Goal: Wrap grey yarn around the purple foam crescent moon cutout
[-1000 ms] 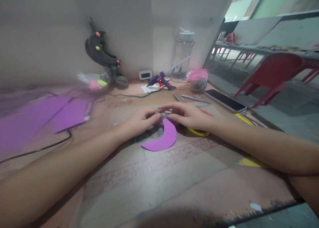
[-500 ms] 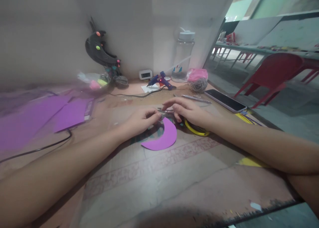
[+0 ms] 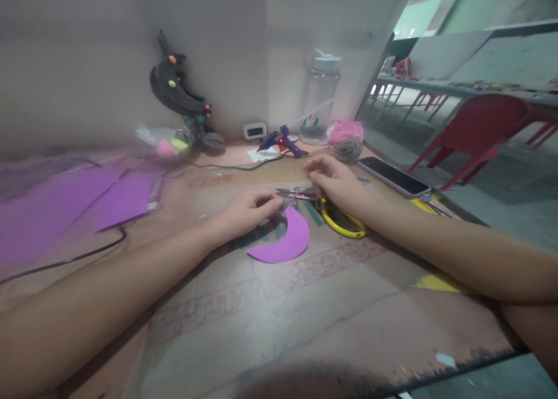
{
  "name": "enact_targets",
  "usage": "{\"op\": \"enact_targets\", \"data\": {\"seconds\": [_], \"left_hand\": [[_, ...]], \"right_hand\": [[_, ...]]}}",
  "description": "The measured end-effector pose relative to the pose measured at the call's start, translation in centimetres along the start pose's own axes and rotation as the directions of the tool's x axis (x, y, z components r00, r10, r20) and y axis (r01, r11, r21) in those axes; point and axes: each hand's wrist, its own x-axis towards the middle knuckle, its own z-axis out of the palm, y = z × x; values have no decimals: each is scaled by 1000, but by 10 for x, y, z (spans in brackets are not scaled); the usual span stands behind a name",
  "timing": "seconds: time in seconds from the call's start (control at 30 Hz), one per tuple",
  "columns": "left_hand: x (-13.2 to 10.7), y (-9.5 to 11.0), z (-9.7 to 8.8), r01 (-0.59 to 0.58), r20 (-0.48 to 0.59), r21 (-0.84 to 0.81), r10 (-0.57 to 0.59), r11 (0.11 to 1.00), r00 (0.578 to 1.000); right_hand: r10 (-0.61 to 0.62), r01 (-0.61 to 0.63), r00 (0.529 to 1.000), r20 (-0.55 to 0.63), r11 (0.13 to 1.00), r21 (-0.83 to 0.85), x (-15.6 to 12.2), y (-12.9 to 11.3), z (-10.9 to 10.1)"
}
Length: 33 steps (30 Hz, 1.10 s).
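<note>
A purple paper crescent lies on the table, its upper tip at the fingers of my left hand. My left thumb and forefinger pinch that tip. Just to the right are scissors with yellow handles, blades pointing left toward my left fingertips. My right hand is above and behind the scissors, fingers loosely curled and a little apart, with nothing visible between them. It covers most of a pen, of which only the right end shows.
Behind stand a blue glue gun, a small white digital clock, a clear bottle and grey yarn. A phone lies at the right edge. Purple sheets and a black cord are left. A dark crescent ornament leans on the wall.
My right hand has moved up and away from the scissors' blades and my left fingers, to over the pen. The scissors now show more fully. My left hand and the crescent have stayed.
</note>
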Motion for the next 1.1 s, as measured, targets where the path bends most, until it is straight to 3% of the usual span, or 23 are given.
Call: {"op": "enact_targets", "data": {"seconds": [0.23, 0.47, 0.7, 0.77, 0.83, 0.93, 1.0, 1.1], "left_hand": [[0, -4, 0, -15, -10, -6, 15, 1000, 1000], [1, -4, 0, -11, -7, -9, 11, 1000, 1000], [0, -4, -1, -3, -11, 35, 3, 999, 1000], [0, -5, -1, -8, -7, 36, 8, 999, 1000], [1, -5, -1, -30, -11, 44, 30, 999, 999], [2, -4, -2, -138, -55, 58, 141, 989, 989], [1, -2, -4, -215, -70, 47, 218, 976, 974], [-2, 3, -4, -280, 4, 12, 280, 960, 960]], "right_hand": [[-75, 75, 996, -40, 997, 6, -3, -4, -2], [79, -60, 989, -126, 988, 144, 11, 9, -7], [141, -25, 922, -360, 951, 308, 24, 22, -22], [127, -37, 955, -267, 947, 318, 21, 18, -19], [89, -67, 994, -68, 960, 273, 13, 11, -13], [101, -129, 971, 217, 985, 116, 1, 0, -2], [133, -152, 946, 297, 987, 42, -3, -4, 2], [160, -181, 946, 282, 982, 49, -3, -2, 4]]}}
